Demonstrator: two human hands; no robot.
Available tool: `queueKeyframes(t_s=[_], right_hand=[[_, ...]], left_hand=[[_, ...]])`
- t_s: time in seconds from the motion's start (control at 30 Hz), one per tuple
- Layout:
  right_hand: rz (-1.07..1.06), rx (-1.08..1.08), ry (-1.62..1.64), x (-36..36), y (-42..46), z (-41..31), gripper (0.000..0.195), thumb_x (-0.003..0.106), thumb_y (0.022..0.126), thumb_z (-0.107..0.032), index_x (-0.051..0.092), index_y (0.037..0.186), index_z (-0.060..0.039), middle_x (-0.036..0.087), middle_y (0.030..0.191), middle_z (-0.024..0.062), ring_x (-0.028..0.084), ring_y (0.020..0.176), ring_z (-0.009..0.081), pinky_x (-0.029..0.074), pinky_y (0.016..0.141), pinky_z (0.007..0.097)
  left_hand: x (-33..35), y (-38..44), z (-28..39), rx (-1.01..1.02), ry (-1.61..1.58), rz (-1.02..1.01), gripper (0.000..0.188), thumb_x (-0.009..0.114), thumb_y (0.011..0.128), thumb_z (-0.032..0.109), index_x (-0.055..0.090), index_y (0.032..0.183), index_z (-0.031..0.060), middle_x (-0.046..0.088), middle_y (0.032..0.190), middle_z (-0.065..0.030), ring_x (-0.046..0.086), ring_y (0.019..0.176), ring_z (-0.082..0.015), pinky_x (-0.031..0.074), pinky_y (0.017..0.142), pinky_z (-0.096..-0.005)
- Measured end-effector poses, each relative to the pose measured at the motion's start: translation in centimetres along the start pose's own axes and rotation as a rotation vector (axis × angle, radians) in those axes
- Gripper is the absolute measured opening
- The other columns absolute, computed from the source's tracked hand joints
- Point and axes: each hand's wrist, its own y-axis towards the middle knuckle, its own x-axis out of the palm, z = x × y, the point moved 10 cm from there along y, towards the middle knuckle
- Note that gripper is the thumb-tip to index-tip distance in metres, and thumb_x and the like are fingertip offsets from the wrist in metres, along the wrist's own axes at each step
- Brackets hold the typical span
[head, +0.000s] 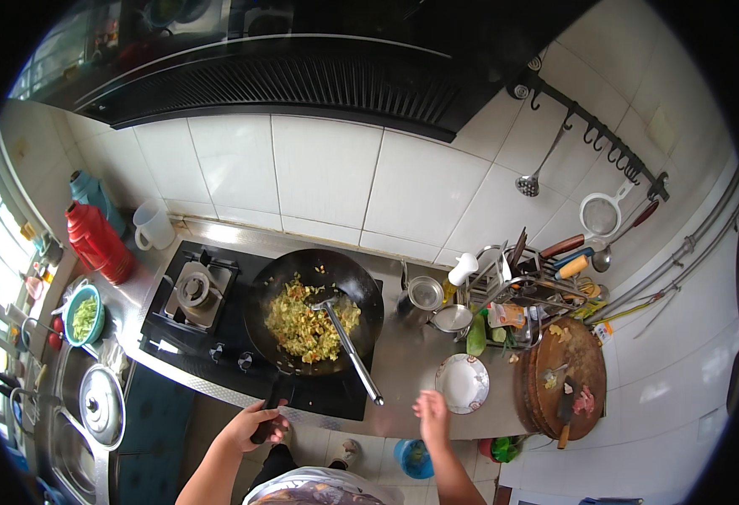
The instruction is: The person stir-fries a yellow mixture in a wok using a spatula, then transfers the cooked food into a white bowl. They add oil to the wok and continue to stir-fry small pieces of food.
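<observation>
My left hand (255, 426) is wrapped around the dark handle (274, 399) of a black wok (360, 278). The wok sits over the right burner, tilted slightly in my view, with chopped green and yellow food (300, 319) in it. A metal spatula (351, 353) rests in the wok. Its head lies in the food, and its handle sticks out over the rim towards me. Nothing shows in my right hand (434, 416), whose fingers are loosely bent beside a white patterned dish (462, 383). That dish stands on the steel counter right of the stove.
Left of the wok is a bare burner (195, 289). Thermos flasks (96, 243) and a bowl of shredded greens (84, 317) stand further left, near the sink (74, 445). To the right, a round chopping board (581, 353) holds meat and a knife (566, 423). A range hood (281, 76) hangs above.
</observation>
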Motion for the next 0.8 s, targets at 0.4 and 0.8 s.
queueKeyframes(t_s=[0.4,0.8], right_hand=[[-0.265,-0.248,-0.946,16.5,-0.3,-9.6,0.053,0.056,0.082,-0.015,0.037,0.131,-0.0192,0.056,0.095,0.0166,0.055,0.086,0.0370,0.046,0.072,0.0437],[-0.281,-0.135,-0.784,21.0,0.0,-10.7,0.042,0.056,0.081,-0.011,0.050,0.123,-0.0124,0.058,0.097,0.0231,0.057,0.087,0.0376,0.046,0.074,0.0378]], left_hand=[[1.8,1.3,-1.8,-0.163,-0.274,-0.225,0.014,0.051,0.087,0.007,0.047,0.100,0.0108,0.035,0.058,0.0029,0.028,0.042,-0.0055,0.023,0.037,-0.0200],[2.4,1.6,-1.9,-0.166,-0.151,-0.158,0.007,0.048,0.089,0.007,0.044,0.093,0.0113,0.034,0.057,0.0018,0.028,0.042,-0.0078,0.024,0.038,-0.0234]])
